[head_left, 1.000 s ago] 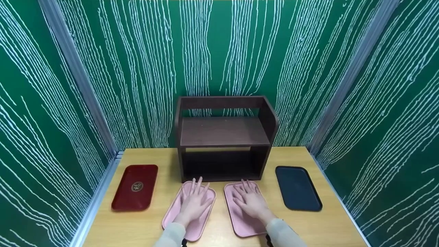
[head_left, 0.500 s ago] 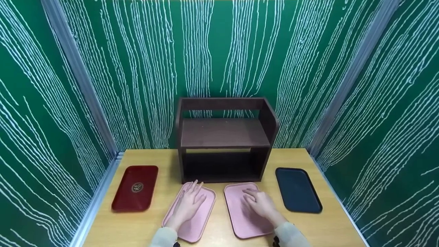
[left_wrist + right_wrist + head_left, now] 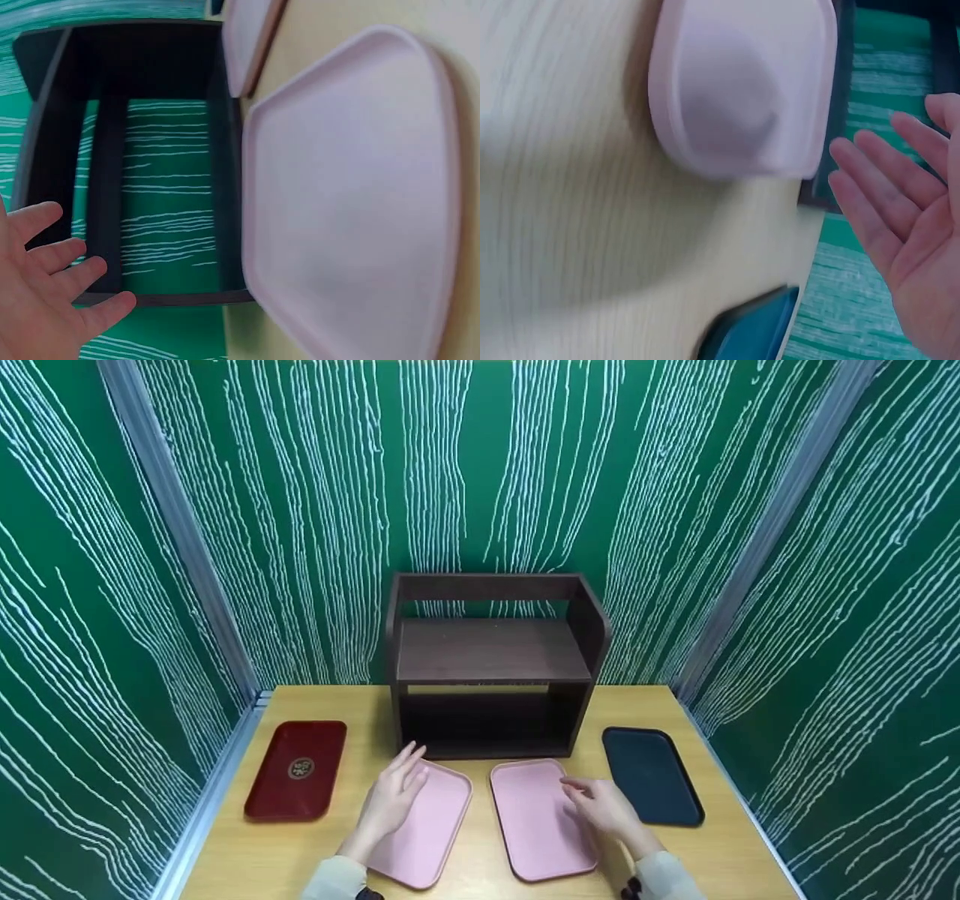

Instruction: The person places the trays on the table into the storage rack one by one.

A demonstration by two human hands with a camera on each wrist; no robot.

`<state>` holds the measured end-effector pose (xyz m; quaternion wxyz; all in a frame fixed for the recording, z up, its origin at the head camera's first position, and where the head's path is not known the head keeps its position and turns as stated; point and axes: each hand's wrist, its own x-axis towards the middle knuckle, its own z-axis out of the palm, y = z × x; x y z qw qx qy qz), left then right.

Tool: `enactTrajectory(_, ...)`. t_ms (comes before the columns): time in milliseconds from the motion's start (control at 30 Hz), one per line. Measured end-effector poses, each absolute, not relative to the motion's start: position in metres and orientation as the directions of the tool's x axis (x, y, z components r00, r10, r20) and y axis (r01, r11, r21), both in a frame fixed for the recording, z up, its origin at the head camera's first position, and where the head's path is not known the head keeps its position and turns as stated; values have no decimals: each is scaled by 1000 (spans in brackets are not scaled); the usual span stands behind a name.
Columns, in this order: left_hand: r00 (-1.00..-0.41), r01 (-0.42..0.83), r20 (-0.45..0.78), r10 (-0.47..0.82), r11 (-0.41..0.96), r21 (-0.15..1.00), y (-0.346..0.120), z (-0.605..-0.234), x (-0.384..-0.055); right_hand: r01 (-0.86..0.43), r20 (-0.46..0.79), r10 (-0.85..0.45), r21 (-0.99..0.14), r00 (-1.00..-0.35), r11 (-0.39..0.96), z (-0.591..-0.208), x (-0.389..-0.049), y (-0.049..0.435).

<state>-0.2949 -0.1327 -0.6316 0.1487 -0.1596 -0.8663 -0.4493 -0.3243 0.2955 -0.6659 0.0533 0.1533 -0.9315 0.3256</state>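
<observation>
The left hand [image 3: 388, 802] hovers at the outer side of the left pink tray [image 3: 431, 825], fingers spread and nearly straight, its grip loose and holding nothing. The right hand [image 3: 606, 808] hovers at the outer edge of the right pink tray [image 3: 532, 821], fingers relaxed and slightly bent, its grip likewise holding nothing; in the right wrist view it stands clear of the tray, and a soft shadow lies on the pink surface. Both pink trays lie flat on the table [image 3: 480, 859], side by side with a gap between them, the left one slanted, both just in front of the shelf [image 3: 491, 649]. The shelf is dark brown and stands upright, with a top board and a lower compartment. Well to the left lies the red tray [image 3: 281, 791], with a round emblem [image 3: 301, 769] on it; to the right, the dark blue tray [image 3: 652, 776], near the right hand. Green walls [image 3: 480, 472] with white wavy lines surround the table, with grey posts [image 3: 176, 510] at the corners
</observation>
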Motion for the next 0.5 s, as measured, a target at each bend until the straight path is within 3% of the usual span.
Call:
enactTrajectory(200,-889,437,449,88,459,774,-139,-610,-295,-368,217,-302,-651,-928,663,-655,-321,329)
enactTrajectory(500,-860,477,507,-61,261,839,-142,-565,-303,-96,23,-134,-814,-991,572,-650,-318,389)
